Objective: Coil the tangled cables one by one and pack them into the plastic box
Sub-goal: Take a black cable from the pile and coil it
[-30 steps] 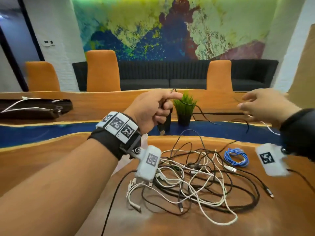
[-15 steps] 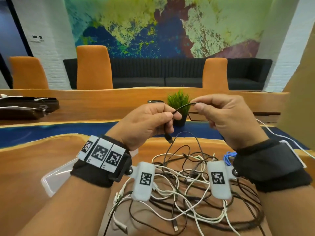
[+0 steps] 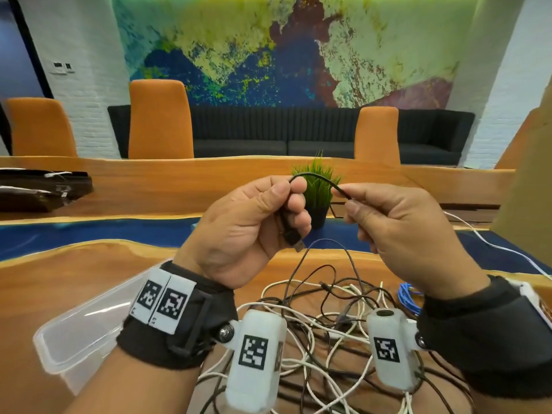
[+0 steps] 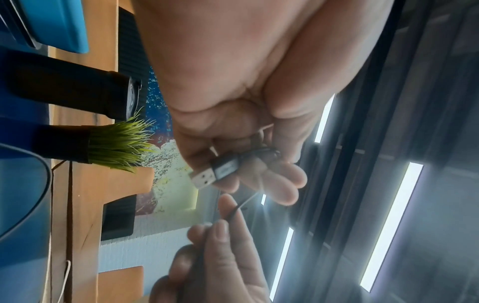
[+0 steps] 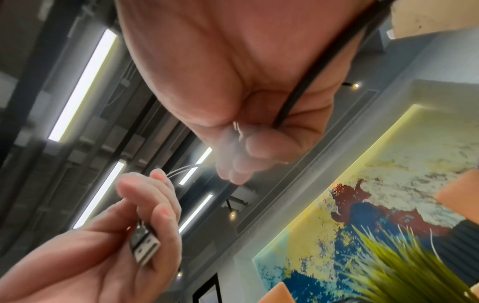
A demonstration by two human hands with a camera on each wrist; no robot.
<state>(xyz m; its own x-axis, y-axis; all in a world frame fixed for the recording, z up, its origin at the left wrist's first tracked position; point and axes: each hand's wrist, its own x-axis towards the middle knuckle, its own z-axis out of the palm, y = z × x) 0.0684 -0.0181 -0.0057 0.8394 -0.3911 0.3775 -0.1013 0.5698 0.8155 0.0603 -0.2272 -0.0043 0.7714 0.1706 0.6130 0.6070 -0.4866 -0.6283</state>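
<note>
A thin black cable arches between my two raised hands. My left hand grips its end, with the silver USB plug poking out below the curled fingers. My right hand pinches the same cable a short way along, and the rest trails down past the palm. Below both hands a tangle of black and white cables lies on the wooden table. A clear plastic box sits at the lower left, partly behind my left wrist.
A coiled blue cable lies at the right of the tangle. A small potted grass plant stands just beyond my hands. A dark case rests at the far left. A white cable runs off right.
My right hand came in from the far right to meet the left and took hold of the black cable. Both hands then drew closer to me, and the plug now hangs below my left fingers.
</note>
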